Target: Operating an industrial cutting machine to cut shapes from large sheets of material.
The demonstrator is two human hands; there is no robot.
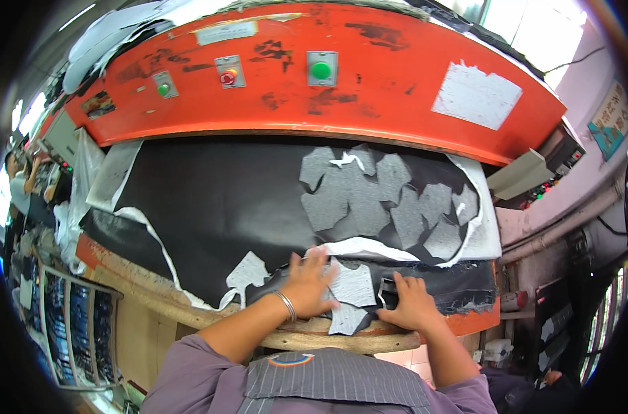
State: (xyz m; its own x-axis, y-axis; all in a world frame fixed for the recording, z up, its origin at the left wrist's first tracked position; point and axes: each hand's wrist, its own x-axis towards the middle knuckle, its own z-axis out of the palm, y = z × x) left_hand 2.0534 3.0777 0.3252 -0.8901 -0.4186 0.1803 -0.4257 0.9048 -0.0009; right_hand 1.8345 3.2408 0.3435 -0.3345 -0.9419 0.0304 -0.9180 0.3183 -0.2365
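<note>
My left hand [307, 279], a bangle at its wrist, lies flat with fingers spread on the near edge of a wide black sheet [196, 193]. Against its right side are a pale grey cut shape [353, 284] and a smaller one [347, 319] at the bed's front edge. My right hand [409, 302] is curled round a thin metal-edged cutting die [383, 292], which stands beside the pale shape. Part of the die is hidden under the fingers. Several irregular grey shapes [355, 200] show in the sheet's right half; I cannot tell whether they are holes or pieces.
An orange machine beam [272, 103] with a green button [321, 70] and a red button [229, 76] spans the far side. White strips [362, 247] edge the sheet. A worn wooden rail [341, 341] runs along the front. A rack [79, 324] stands left; another person [21, 183] is farther off.
</note>
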